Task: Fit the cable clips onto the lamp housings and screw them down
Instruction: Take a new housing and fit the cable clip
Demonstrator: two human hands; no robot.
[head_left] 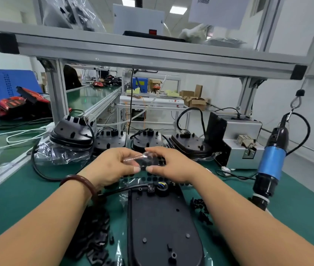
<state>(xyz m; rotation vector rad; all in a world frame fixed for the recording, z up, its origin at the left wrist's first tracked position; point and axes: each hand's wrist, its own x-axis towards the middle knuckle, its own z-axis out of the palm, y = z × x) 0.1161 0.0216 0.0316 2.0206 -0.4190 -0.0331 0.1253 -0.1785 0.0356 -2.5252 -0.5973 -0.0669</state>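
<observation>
Left hand (112,167) and right hand (171,167) each pinch the clear plastic film (133,160) above the cable end of the lamp housing (162,223), apparently baring it for the clips (93,233) heaped just left, while the screwdriver (271,164) hangs unused at right.

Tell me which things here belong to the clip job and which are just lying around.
Job: lamp housing, black clips, hanging screwdriver, clear plastic that the left hand and right hand pinch.
Lying about: red lamps, blue crate, cardboard boxes.
</observation>
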